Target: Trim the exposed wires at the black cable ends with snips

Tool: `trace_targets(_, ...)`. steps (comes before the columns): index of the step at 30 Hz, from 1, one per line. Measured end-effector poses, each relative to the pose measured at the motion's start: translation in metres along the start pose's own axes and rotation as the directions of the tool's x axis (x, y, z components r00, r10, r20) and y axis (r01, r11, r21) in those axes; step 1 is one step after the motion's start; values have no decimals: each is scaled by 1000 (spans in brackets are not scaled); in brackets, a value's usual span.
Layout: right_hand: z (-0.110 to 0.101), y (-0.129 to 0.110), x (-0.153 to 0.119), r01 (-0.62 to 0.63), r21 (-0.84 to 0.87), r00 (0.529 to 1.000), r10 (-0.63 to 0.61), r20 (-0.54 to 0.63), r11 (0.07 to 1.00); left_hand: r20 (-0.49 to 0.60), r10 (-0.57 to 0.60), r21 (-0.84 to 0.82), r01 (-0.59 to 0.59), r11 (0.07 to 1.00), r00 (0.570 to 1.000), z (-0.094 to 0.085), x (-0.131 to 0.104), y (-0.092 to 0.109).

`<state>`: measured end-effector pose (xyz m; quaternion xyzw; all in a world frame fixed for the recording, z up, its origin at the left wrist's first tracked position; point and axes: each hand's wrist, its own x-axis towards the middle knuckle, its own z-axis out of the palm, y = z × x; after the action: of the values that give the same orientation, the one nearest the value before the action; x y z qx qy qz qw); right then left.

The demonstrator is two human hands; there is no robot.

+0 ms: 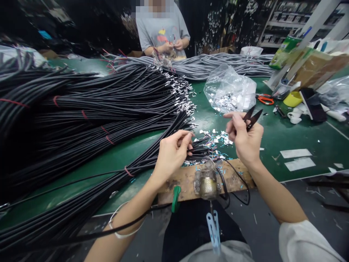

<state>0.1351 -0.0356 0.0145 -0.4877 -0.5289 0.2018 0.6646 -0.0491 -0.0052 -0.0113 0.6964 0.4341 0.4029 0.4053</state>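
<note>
Over the green counter (pixel 275 136), the right hand (pixel 247 141) grips black snips (pixel 255 119) while the left hand (pixel 173 150) curls at black cables (pixel 144 159), whether holding one I cannot tell

The desk (pixel 269 134) is green. Left of the clear bag (pixel 231 85), black cables (pixel 131 91) carry red ties (pixel 109 140) and silvery ends (pixel 181 91); behind it, grey cables (pixel 196 67). Right of it, orange handles (pixel 265 97); in front, black snips (pixel 255 119).
</note>
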Motion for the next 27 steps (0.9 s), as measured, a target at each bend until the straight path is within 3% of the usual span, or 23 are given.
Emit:
trace_targets(2,1,0,-1,-34,44,997,31,65,998,-72,78,286,-54,957,994,-2,4,-9)
trace_targets(6,2,-2,-3,-42,22,993,39,111,999,-67,181,717,-79,693,981,-9,12,-26)
trace_targets(9,0,-1,-3,-21,-33,991,25,130,999,-43,181,821,-68,567,983,-13,15,-31)
trace_targets(12,-1,0,-3,10,-84,986,4,167,996,-109,215,854,-19,520,970,-15,17,-33)
trace_targets(17,-1,-2,-5,68,-142,966,-29,256,987,-161,169,818,36,574,972,-28,24,-38)
trace_targets(21,0,-3,-6,184,-228,923,-89,375,956,-210,279,743,-33,668,937,-33,25,-35)
trace_targets(24,4,0,-8,258,-264,879,-112,463,930,-279,337,570,-128,812,899,-28,21,-25)
trace_targets(27,9,4,-13,294,-260,859,-135,494,920,-272,333,323,-241,915,903,-16,14,-11)
